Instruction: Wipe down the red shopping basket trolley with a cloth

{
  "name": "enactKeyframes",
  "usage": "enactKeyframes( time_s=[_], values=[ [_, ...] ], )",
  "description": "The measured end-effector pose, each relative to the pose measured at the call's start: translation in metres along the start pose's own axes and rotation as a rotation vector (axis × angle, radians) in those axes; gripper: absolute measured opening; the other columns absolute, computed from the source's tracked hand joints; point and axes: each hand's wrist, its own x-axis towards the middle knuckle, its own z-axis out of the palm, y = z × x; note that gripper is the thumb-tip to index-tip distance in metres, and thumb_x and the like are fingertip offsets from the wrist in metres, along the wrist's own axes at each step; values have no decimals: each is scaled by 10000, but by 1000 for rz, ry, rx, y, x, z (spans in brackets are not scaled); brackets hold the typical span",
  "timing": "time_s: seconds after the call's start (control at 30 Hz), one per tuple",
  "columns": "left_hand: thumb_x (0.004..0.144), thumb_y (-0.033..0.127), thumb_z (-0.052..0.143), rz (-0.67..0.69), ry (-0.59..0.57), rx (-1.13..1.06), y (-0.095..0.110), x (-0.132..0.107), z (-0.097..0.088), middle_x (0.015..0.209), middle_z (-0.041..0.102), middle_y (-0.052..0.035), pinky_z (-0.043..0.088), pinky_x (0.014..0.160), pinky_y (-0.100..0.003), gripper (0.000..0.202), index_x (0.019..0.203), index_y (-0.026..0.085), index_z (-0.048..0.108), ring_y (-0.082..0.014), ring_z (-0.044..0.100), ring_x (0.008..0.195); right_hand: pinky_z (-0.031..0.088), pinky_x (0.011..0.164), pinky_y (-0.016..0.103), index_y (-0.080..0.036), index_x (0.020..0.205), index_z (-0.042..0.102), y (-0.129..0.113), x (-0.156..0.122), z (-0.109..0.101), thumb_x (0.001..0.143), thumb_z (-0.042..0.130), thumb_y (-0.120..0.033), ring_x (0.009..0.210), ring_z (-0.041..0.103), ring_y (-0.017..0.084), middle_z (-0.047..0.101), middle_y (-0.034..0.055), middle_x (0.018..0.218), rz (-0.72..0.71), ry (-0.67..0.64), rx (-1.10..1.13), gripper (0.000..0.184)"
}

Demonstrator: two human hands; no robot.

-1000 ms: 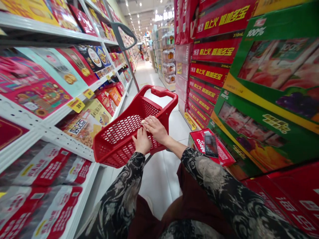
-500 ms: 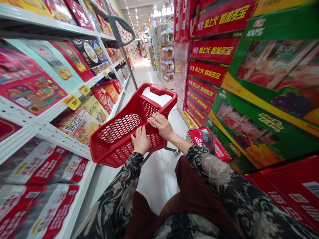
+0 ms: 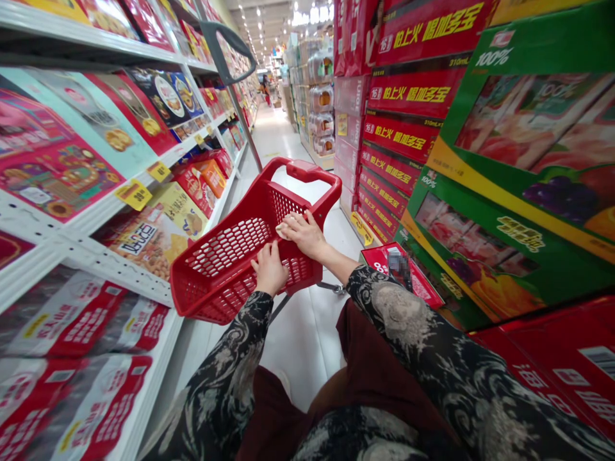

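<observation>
A red plastic shopping basket (image 3: 218, 256) with perforated walls sits tilted on a cart frame in front of me. My left hand (image 3: 270, 269) curls its fingers over the near rim of the basket. Just to its right, my right hand (image 3: 303, 234) presses down on the same rim. Under its fingertips shows a small whitish wipe (image 3: 283, 232), mostly hidden by the fingers. The basket's raised red handle bar (image 3: 310, 171) rises beyond my right hand. Behind the basket, a dark grey loop handle on a pole (image 3: 230, 54) stands up.
White shelves (image 3: 166, 160) with snack boxes and bags line the left side. On the right, red drink cartons (image 3: 403, 134) and green juice boxes (image 3: 500, 211) are stacked high. A red carton (image 3: 418, 288) lies low beside the stack. The aisle floor (image 3: 273, 125) runs ahead.
My right hand has slid slightly left along the rim with the wipe, towards my left hand. The left hand keeps its place on the rim.
</observation>
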Motion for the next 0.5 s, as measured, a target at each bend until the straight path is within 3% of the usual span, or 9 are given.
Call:
enactKeyframes(
  time_s=[0.27, 0.37, 0.5],
  values=[
    [714, 133, 471, 31, 19, -26, -2, -6, 3, 1421, 384, -184, 291, 1037, -623, 696, 1397, 125, 335, -332, 364, 1278, 191, 1102, 496, -211, 1244, 564, 43, 17, -37, 964, 349, -188, 1294, 377, 259, 502, 78, 1376, 401, 138, -39, 354],
    [703, 119, 462, 28, 24, -36, -2, -9, 3, 1410, 393, -186, 275, 1040, -639, 711, 1400, 116, 326, -329, 354, 1283, 266, 1031, 431, -193, 1136, 629, 54, 14, -47, 959, 379, -212, 1190, 445, 250, 587, 87, 1245, 403, 87, -40, 308],
    [702, 122, 465, 22, 22, -40, -1, -9, 2, 1420, 379, -191, 255, 1044, -655, 709, 1398, 106, 328, -331, 341, 1291, 318, 895, 383, -190, 1073, 652, 49, 7, -51, 949, 408, -232, 1086, 467, 248, 625, 88, 1122, 385, 57, -62, 277]
  ],
)
